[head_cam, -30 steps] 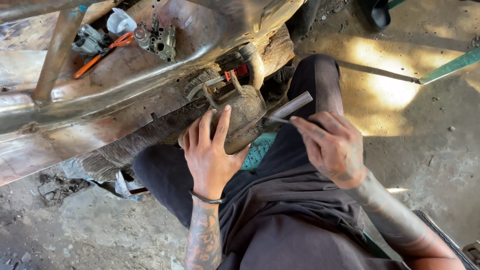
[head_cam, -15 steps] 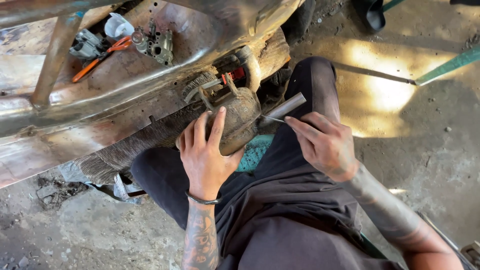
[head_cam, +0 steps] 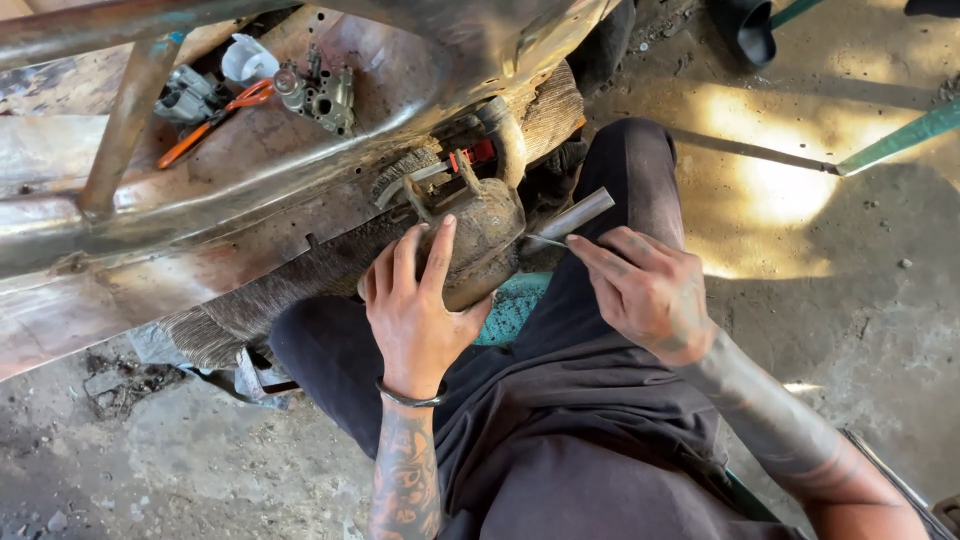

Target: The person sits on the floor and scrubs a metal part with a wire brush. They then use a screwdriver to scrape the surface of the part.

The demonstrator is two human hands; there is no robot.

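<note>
Barely shifted, left hand (head_cam: 415, 310) braces rusty part (head_cam: 480, 235); right hand (head_cam: 650, 295) pinches rod (head_cam: 572, 218)

The rounded brown metal part (head_cam: 480, 240) looks rusty and rough, matt all over. The grey metal tube (head_cam: 577, 215) beside it has a smooth, dull sheen. The big curved sheet-metal body (head_cam: 250, 170) is bare steel, ground bright in places, brushed and scratched, with rust-brown patches. The orange-handled pliers (head_cam: 215, 118) seem to have glossy plastic grips, though they are small in view. The black trousers (head_cam: 620, 170) are matt cloth. The grey concrete floor (head_cam: 850, 300) is rough and dusty.
</note>
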